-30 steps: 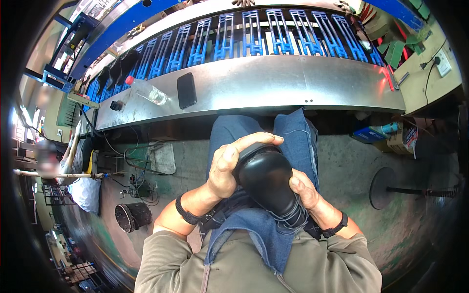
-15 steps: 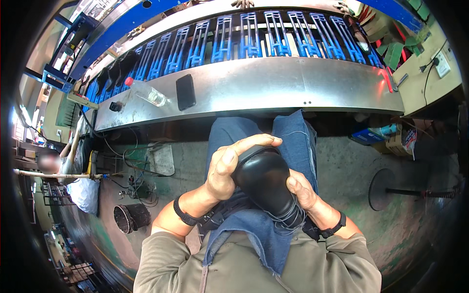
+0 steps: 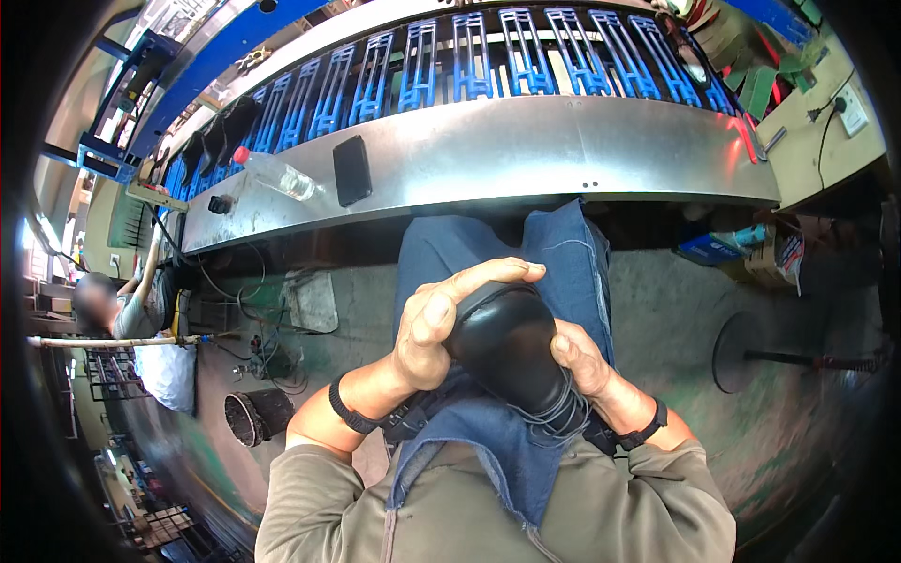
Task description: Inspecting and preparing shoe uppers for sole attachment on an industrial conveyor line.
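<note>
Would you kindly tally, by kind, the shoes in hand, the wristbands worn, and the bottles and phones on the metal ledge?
Black shoe: 1
Black wristbands: 2
Clear bottle: 1
Black phone: 1
Total: 5

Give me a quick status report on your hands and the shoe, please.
Left hand curved along black shoe, right hand holding its side. Grey laces bunched at the near end. Phone and bottle on metal bench, clear of the hands.
</note>
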Tool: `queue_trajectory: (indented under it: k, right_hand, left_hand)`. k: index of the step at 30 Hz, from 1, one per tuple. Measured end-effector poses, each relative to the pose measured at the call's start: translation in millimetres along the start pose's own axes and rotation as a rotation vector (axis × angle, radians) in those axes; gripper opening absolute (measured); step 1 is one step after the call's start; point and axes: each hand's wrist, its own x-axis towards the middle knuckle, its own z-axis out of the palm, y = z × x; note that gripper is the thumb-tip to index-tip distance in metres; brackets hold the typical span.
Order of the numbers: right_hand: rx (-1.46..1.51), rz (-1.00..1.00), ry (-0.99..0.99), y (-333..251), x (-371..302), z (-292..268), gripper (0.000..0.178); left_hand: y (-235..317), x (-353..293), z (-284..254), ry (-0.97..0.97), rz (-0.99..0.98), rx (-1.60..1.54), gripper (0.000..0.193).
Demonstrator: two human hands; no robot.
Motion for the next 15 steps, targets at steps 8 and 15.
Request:
queue_trajectory:
  k: [8,15]
  right_hand:
    - [0.032,0.026,-0.034,0,-3,-1,0.082]
    - [0.073,0.028,0.030,8,-5,-3,0.083]
  left_hand:
    - [44,-1,2,-0.025,-0.051,0.368,0.063]
    - [29,-7,11,0.001,0.220,0.701,0.070]
